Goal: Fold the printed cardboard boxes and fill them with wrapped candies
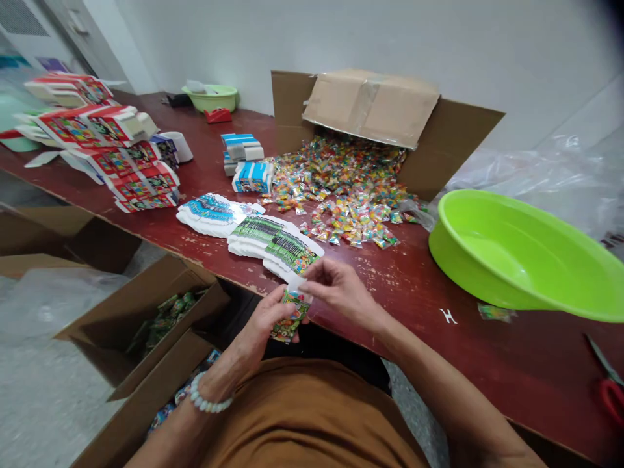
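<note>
A small green printed carton (288, 317) is gripped in my left hand (266, 318), low in front of my body at the table's front edge. Its white end flap (295, 283) stands up at the top. My right hand (338, 289) is at that flap, thumb and fingers pinched together on it. Just beyond my hands lies a fanned stack of flat green cartons (275, 240). Behind it to the left is a fanned stack of blue ones (214, 213). Small clear packets of colourful candy (341, 188) spill toward me from a cardboard box (451, 143).
A lime-green basin (526, 253) stands at right, scissors (607, 377) nearer me. Bundled red cartons (102, 130) are piled at left, with blue bundles (251, 175) beside the candy. Below the table's left edge are open boxes, one holding green packets (168, 318).
</note>
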Demonstrator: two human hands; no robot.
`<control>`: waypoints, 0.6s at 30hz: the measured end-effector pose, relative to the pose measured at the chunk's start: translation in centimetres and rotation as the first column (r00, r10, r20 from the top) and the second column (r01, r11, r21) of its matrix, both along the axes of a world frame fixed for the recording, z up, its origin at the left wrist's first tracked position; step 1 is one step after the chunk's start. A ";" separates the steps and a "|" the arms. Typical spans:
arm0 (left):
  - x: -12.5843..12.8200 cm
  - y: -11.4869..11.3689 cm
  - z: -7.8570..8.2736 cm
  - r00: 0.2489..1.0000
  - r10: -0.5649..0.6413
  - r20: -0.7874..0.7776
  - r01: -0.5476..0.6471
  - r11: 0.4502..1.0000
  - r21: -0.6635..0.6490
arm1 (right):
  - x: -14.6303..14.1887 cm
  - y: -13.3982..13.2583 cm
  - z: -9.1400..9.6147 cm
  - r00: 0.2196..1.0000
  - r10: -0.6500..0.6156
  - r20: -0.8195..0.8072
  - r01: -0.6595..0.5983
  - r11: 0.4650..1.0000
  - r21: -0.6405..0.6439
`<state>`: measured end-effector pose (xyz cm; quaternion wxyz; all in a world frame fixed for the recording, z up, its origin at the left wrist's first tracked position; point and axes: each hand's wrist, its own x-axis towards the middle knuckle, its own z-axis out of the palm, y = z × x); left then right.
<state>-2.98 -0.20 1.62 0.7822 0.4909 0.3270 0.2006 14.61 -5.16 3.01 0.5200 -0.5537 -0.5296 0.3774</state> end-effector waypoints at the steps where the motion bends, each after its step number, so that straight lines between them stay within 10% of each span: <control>1: 0.1 0.0 0.1 0.999 0.028 0.020 -0.027 0.998 -0.059 | 0.1 0.1 -0.2 0.992 -0.039 -0.123 0.034 0.999 -0.039; 7: 0.4 -0.2 -0.8 0.992 0.118 0.040 -0.115 0.991 -0.071 | -1.3 -0.3 -2.2 0.874 0.071 -0.480 -0.178 0.967 -0.181; 11: 0.5 -0.4 -1.4 0.988 0.135 0.068 -0.134 0.991 -0.019 | -2.2 -0.7 -2.9 0.985 0.034 -0.168 -0.042 0.998 -0.047; 18: 0.4 -0.2 -0.6 0.987 0.081 0.142 -0.020 0.922 -0.387 | -2.1 -1.5 -1.8 0.995 0.096 0.035 -0.099 0.991 0.095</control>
